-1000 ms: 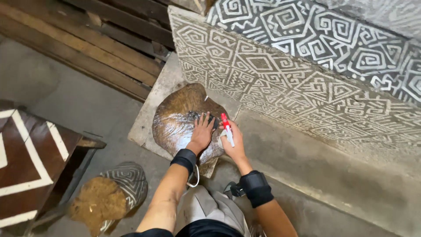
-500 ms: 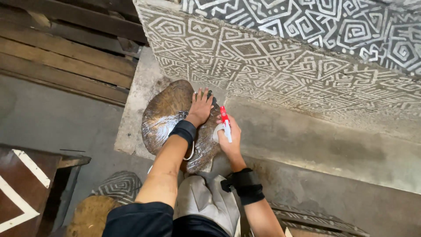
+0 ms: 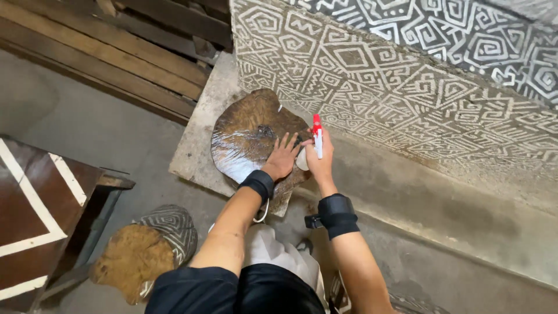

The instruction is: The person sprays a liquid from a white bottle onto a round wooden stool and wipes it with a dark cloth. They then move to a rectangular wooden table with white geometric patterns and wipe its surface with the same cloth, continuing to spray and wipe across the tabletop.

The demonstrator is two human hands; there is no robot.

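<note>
So the left hand (image 3: pixel 283 158) is flat on a big brown slab (image 3: pixel 250 136), kind of a rough, rounded disc with a wet shiny patch just left of the fingers. Palm down, fingers spread, not gripping anything, just pressed on the surface. The right hand (image 3: pixel 318 158) is right beside it, touching the slab's right edge, and it's wrapped around a small white spray bottle (image 3: pixel 314 145) with a red top, held upright with the red nozzle sticking up above the fingers. I can't make out any label on the bottle, too small. Both wrists have black bands on them.

The slab lies right under and ahead of both hands, resting on a pale stone block (image 3: pixel 195 148) that pokes out to the left of the left hand.

Closer in, down left of the left arm, there's another brown chunk (image 3: pixel 131 261) lying against a bowl-ish piece (image 3: pixel 174 224) painted with grey and white zigzag lines. Further left of that is a dark brown board (image 3: pixel 35 203) with white stripes.

Beyond the hands, a long wall panel (image 3: pixel 407 99) covered in white geometric diamonds and spirals runs off to the right. Far up left of the hands, wooden planks (image 3: pixel 116 64) are stacked.
</note>
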